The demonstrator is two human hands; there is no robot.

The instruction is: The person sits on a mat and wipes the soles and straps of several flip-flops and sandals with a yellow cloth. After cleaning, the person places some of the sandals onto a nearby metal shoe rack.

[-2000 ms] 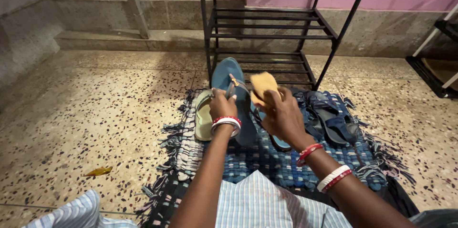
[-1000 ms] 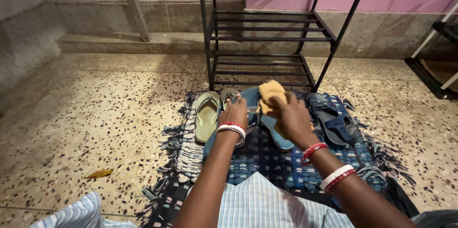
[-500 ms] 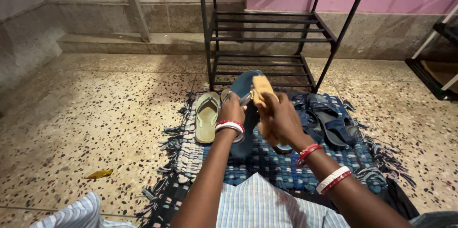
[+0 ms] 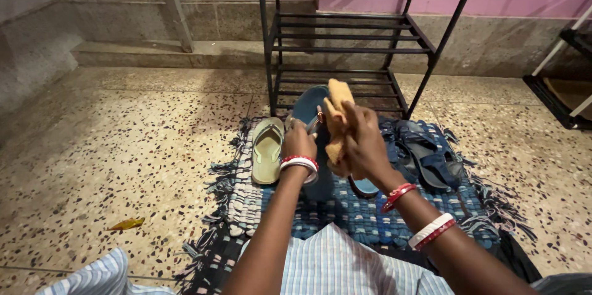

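Blue slipper (image 4: 310, 107): standing tilted up off the woven mat (image 4: 370, 211), toe pointing to the far side, just in front of the black rack (image 4: 345, 48).
Left hand (image 4: 298, 142): closing around the near half of the blue slipper by its strap and edge, fingers curled tight, red and white bangles sitting at the wrist.
Right hand (image 4: 361, 141): gripping a yellow cloth (image 4: 337, 119) bunched in the fist, pressing it against the right side of the slipper.
Second blue slipper (image 4: 362, 186): lying on the mat under the right hand, mostly hidden.
Green slipper (image 4: 267, 150): lying flat on the mat's left part, just beside the left hand, not touching it.
Dark sandals (image 4: 431, 156): lying on the right part of the mat, apart from both hands.
Floor (image 4: 123, 147): speckled stone, carrying a small yellow scrap (image 4: 126, 223) near the left.
Doing it well, as a judgement: keeping the left grip firm so the slipper is not twisting, and folding the cloth so a fresh face is meeting the sole and strap.
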